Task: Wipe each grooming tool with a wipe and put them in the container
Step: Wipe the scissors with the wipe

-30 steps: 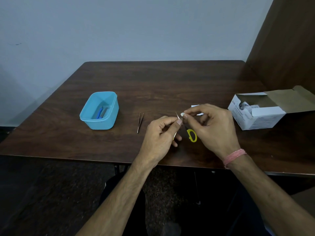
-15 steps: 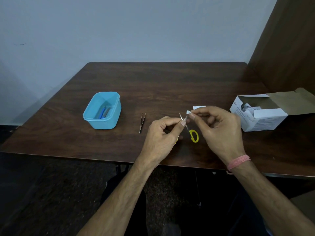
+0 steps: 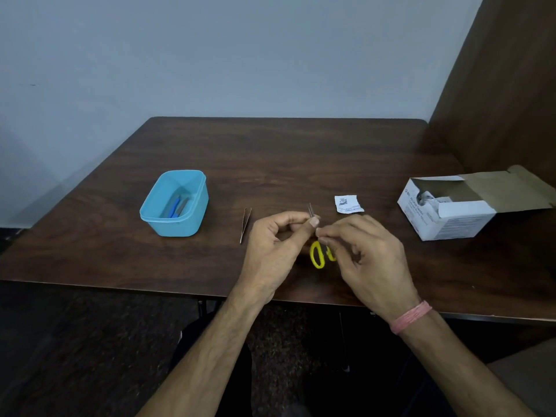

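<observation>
Scissors, small, stiff and light with sharp tips, sit above the tabletop; left hand pinches the blades, right hand pinches beside them, wipe unseen

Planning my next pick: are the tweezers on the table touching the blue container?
Apart. The head view shows bare tabletop between the tweezers and the blue container.

Dark wood-grain counter, faint sheen; smooth blue plastic container; thin metal tweezers; matt white cardboard box, right.
</observation>
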`<act>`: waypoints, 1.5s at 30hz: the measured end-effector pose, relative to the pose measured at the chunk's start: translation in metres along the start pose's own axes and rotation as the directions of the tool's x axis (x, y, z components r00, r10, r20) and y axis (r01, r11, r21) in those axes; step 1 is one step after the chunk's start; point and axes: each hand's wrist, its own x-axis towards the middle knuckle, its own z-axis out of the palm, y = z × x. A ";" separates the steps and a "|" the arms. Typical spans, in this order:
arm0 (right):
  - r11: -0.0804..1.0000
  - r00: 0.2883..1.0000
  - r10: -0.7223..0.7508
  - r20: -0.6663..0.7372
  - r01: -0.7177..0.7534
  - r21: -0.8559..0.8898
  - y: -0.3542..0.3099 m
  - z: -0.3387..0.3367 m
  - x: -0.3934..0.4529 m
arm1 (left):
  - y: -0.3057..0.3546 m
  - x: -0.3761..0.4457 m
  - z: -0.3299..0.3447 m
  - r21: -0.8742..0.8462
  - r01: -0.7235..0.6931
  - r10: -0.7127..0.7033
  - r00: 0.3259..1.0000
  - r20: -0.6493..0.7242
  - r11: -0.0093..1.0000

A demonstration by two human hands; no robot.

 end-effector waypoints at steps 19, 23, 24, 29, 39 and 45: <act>0.998 1.000 0.023 0.022 -0.021 -0.066 -0.008 -0.004 -0.002 | 0.006 -0.001 0.001 0.001 0.057 -0.057 0.998 0.012 0.998; 0.998 0.997 0.067 0.030 -0.067 0.004 -0.009 0.000 -0.006 | 0.006 -0.001 0.003 0.037 0.046 -0.047 0.999 0.017 0.998; 0.996 0.996 0.083 0.030 -0.083 0.014 -0.009 0.001 -0.007 | 0.006 -0.001 0.003 0.047 0.041 -0.042 0.999 0.019 0.998; 0.988 0.989 0.150 -0.001 -0.150 0.034 -0.012 0.006 -0.012 | 0.005 0.000 0.003 0.079 0.027 -0.029 0.999 0.027 0.997; 0.979 0.977 0.203 -0.067 -0.205 -0.022 -0.025 0.020 -0.019 | 0.003 0.000 0.004 0.157 -0.016 0.018 1.000 -0.010 0.987; 0.974 0.978 0.200 -0.065 -0.206 -0.093 -0.033 0.024 -0.020 | 0.003 0.000 0.003 0.155 -0.006 0.013 0.999 -0.039 0.988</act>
